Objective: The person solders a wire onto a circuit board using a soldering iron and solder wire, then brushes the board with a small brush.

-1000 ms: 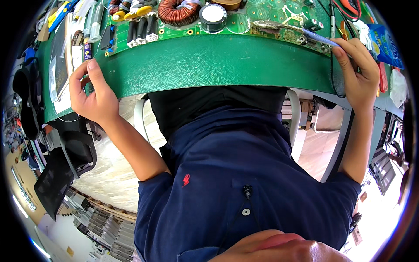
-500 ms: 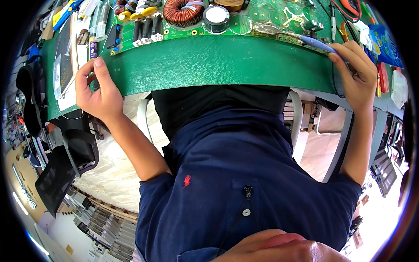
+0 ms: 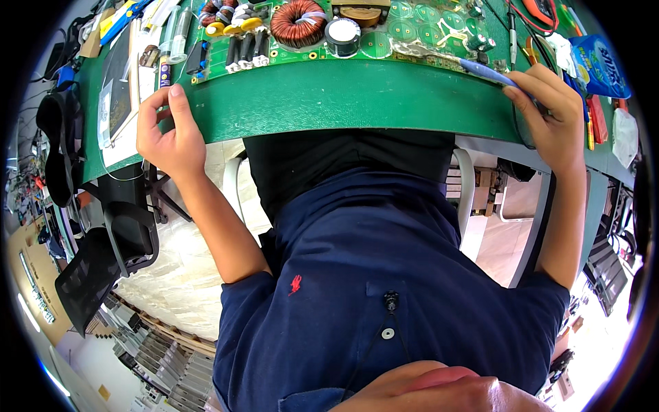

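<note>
My right hand is closed around the rear end of a slim brush with a blue handle. The brush slants left, its pale tip over the front right part of a green circuit board. On the board sit a copper-wound ring coil, a round black part with a white top, and dark cylinders with white ends. My left hand is raised by the table's front left edge, thumb and curled fingers together. Whatever they pinch, if anything, is too small to make out.
The table has a green mat. Syringe-like tubes and a dark flat panel lie left of the board. At the right are a black pen-shaped tool, a blue packet and cables. An office chair stands at the left.
The view has shifted slightly, so the board and my left hand appear farther right. My right hand and the brush have moved a little left against the board.
</note>
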Demonstrator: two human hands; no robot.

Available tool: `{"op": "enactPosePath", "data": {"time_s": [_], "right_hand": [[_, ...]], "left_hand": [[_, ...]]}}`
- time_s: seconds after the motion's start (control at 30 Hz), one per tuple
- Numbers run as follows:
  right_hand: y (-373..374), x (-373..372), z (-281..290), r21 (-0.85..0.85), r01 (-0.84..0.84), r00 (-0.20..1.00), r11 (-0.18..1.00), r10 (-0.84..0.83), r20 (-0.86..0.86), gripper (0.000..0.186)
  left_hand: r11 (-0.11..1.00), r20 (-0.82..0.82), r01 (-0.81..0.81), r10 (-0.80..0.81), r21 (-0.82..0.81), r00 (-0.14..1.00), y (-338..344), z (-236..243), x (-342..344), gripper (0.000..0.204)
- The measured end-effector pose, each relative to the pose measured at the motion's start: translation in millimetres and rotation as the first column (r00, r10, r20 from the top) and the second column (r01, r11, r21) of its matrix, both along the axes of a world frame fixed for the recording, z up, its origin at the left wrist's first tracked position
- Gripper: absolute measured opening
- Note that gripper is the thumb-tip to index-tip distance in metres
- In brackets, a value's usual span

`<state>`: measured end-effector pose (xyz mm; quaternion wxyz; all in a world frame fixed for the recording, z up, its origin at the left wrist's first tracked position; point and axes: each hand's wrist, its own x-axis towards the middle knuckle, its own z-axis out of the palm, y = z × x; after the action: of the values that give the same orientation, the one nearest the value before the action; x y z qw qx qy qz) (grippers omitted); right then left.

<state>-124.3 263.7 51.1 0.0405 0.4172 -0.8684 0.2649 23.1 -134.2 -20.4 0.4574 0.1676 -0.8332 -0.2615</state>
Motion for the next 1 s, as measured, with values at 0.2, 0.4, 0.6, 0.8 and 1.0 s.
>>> {"op": "enactPosePath", "data": {"time_s": [0.2, 0.4, 0.6, 0.8, 1.0], "right_hand": [[-5, 1, -1, 0.003, -0.017, 0.999, 1.000, 0.017, -0.041, 0.013], [6, 0, 0, 0.018, -0.013, 1.000, 1.000, 0.013, -0.021, 0.014], [0, -1, 1, 0.007, -0.025, 0.999, 1.000, 0.025, -0.040, 0.015], [-2, 1, -1, 0.003, -0.031, 0.999, 1.000, 0.031, -0.035, 0.015], [8, -5, 1, 0.028, -0.027, 0.999, 0.999, 0.028, -0.036, 0.015]], "left_hand": [[1.000, 0.006, -0.002, 0.002, -0.022, 1.000, -1, 0, 0, 0.015], [0.998, 0.006, 0.029, -0.029, -0.059, 1.000, -1, -1, -1, 0.015], [1.000, 0.010, 0.028, -0.028, -0.009, 1.000, -1, 0, 1, 0.014], [0.999, 0.007, 0.027, -0.026, -0.023, 1.000, 0, 0, 0, 0.013], [0.999, 0.023, 0.036, -0.035, -0.033, 0.999, -2, -1, 1, 0.014]]}}
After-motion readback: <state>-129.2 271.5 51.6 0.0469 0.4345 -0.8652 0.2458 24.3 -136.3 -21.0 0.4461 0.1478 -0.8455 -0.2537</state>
